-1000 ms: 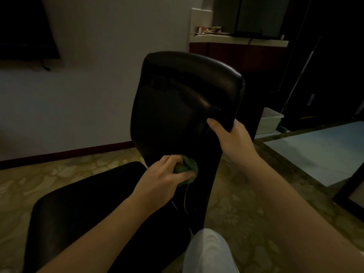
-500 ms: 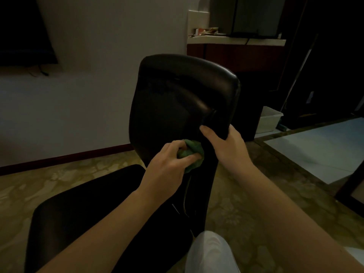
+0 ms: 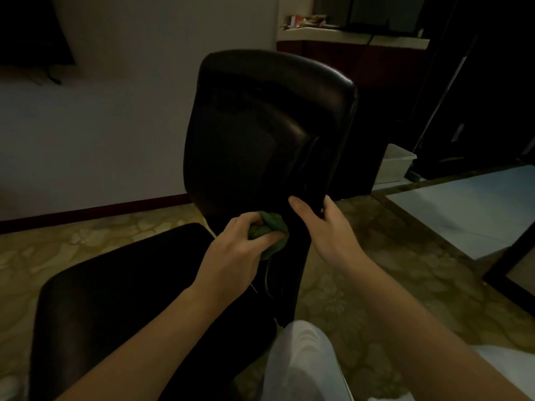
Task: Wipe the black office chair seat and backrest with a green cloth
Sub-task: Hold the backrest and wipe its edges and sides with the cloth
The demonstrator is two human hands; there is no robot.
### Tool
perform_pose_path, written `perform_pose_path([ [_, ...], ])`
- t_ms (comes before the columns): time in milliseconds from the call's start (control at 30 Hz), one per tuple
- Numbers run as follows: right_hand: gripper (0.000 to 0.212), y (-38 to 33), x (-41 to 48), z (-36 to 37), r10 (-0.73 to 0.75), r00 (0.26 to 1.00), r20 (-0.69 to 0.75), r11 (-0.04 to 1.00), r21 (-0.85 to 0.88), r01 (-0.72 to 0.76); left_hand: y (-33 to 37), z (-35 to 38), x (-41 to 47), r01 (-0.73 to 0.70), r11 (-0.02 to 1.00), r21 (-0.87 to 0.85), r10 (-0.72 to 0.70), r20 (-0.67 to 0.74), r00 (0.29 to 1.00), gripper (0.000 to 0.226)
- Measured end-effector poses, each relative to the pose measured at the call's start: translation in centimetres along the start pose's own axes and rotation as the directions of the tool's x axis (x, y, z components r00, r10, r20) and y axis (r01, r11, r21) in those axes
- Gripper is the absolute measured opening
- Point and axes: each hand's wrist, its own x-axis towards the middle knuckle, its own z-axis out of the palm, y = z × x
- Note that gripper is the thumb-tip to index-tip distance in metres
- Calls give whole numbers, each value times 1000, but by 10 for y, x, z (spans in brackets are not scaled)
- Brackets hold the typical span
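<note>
- The backrest point(image 3: 260, 134) stands upright in the middle of the view, black and glossy, and everything below is placed from it.
- The seat point(image 3: 130, 299) is black and flat. It lies low and to the left of the backrest and meets it at the foot.
- The cloth point(image 3: 270, 233) is green and bunched into a wad. It lies against the lower part of the backrest, close to its right edge, and thin threads trail down from it.
- The left hand point(image 3: 234, 250) has its fingers curled tight round the cloth and presses it onto the backrest.
- The right hand point(image 3: 327, 227) clasps the right edge of the backrest, just right of the cloth. Its thumb lies on the near face and its fingers wrap round the edge (their tips are hidden behind it). Whether this hand touches the cloth cannot be told in the dim light.
- A pale trouser leg point(image 3: 304, 360) shows below the foot of the backrest.
- A white bin point(image 3: 396, 164) stands on the floor behind and to the right of the backrest.
- A counter point(image 3: 356, 39) sits above and behind the top right corner of the backrest, with small clutter too dim to name.
- A pale wall point(image 3: 121, 125) with a dark red skirting runs left of the backrest.
- The patterned floor point(image 3: 376, 256) spreads to the right of the backrest.
</note>
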Motion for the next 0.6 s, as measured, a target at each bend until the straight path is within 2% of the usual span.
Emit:
perform_pose_path([
  [133, 83, -4, 8, -1, 28, 999, 23, 999, -18, -28, -1, -6, 12, -25, 999, 40, 24, 12, 1000, 33],
  [267, 78, -7, 12, -1, 40, 999, 32, 998, -48, -39, -2, -7, 13, -35, 999, 41, 35, 8, 999, 33],
  [467, 76, -4, 13, -1, 15, 998, 58, 996, -89, -10, -3, 7, -4, 5, 998, 65, -6, 25, 1000, 36],
  [600, 87, 2, 13, 1, 8, 999, 48, 993, -115, -2, 0, 15, -18, 58, 997, 55, -61, 52, 997, 36],
])
